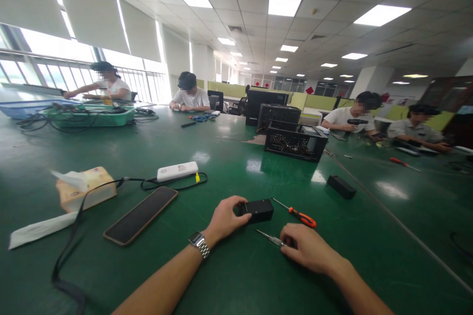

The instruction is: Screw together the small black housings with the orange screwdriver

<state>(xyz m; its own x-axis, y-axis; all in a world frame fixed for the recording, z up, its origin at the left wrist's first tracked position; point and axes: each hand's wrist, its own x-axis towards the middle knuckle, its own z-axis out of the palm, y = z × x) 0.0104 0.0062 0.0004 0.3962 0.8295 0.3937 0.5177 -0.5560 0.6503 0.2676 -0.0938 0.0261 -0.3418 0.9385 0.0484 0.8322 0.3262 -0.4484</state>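
Observation:
A small black rectangular box (260,210) rests on the green table (229,270), and my left hand (228,217) grips its left end between thumb and fingers. In my right hand (303,246) is a slim screwdriver (271,238) with a clear handle, pinched at the handle end. Its thin shaft points up and left, toward the near side of the box, apart from it. Just beyond my right hand lies an orange and black screwdriver (301,216), its tip close to the box's right end. A metal-banded watch (199,243) is on my left wrist.
Left are a phone (141,215), a white power strip (178,171), a tissue pack (88,188) and a black cable (72,236). A second black box (341,186) lies right. Beyond stand black computer cases (293,140) and a green basket (90,117). Several people sit around the table.

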